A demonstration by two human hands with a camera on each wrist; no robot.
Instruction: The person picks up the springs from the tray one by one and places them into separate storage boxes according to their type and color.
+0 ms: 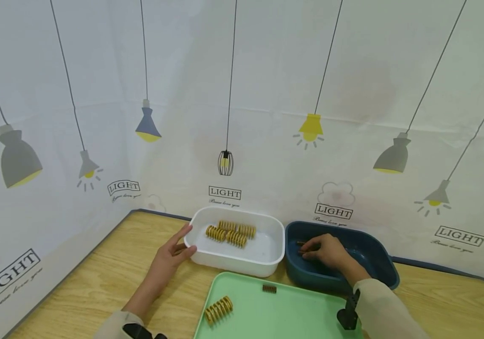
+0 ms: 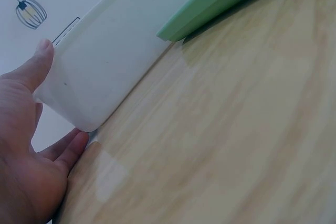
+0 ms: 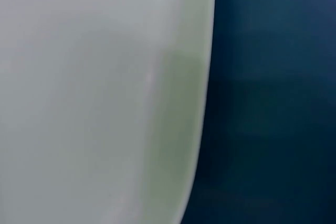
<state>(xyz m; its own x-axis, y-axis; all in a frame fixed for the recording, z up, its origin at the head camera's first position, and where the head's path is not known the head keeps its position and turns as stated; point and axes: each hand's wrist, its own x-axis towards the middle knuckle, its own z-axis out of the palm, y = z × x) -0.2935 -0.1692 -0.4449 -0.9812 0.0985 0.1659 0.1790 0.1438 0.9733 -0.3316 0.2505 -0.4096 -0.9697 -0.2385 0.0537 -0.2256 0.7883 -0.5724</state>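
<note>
My left hand (image 1: 169, 258) rests against the left end of a white plastic bin (image 1: 233, 260), with its thumb and fingers spread around a corner; the left wrist view shows the thumb (image 2: 39, 66) against the wall and other fingertips low beside it. Several yellow coil springs (image 1: 236, 239) lie inside that bin. Down in a dark blue bin (image 1: 377, 263), my right hand (image 1: 330, 249) pinches a small dark spring (image 1: 302, 252) near the left wall. Another small dark spring (image 1: 300, 243) lies just behind it. The right wrist view shows only bin walls, blurred.
A green tray (image 1: 284, 315) sits in front of both bins. On it are one yellow spring (image 1: 218, 310) at the left and one small dark spring (image 1: 269, 288) near the back edge. Behind the wooden table (image 1: 115, 263) hangs a lamp-printed cloth (image 1: 267, 155).
</note>
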